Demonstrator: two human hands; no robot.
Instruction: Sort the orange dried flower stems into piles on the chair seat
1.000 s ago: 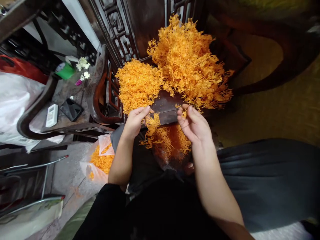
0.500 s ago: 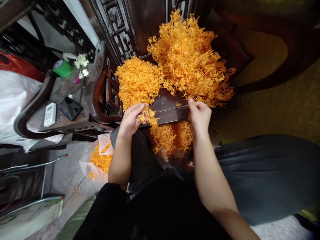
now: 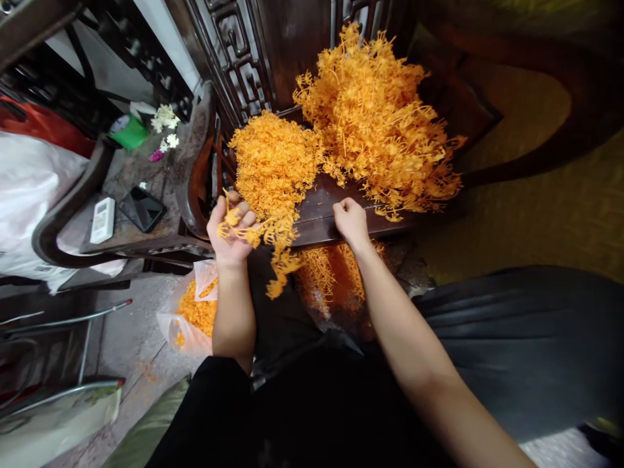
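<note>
The chair spans the middle of the view, its carved back at the top and its seat front facing the person. Left of it stands a dark wooden table, and below that lies the grey floor. The large orange pile sits on the right of the seat, loose and spiky. A white bag bulges at the far left, with a red bag just beyond it. The small pile, lower and denser, touches the large one on its left side. On the floor, near the left forearm, a thin plastic bag contains more orange pieces. Orange bundles show below the seat's front edge.

The left hand is palm up at the seat's left front, its loose, curled grip holding the orange strand. This crosses the palm, passes before the small pile and dangles at the seat's edge. The right hand is over that edge, well apart from the left, its grip narrow, a fist; whether anything is inside I cannot tell.

On the table lie a phone, a white remote just beside it, a green roll, white flowers and a purple flower.
</note>
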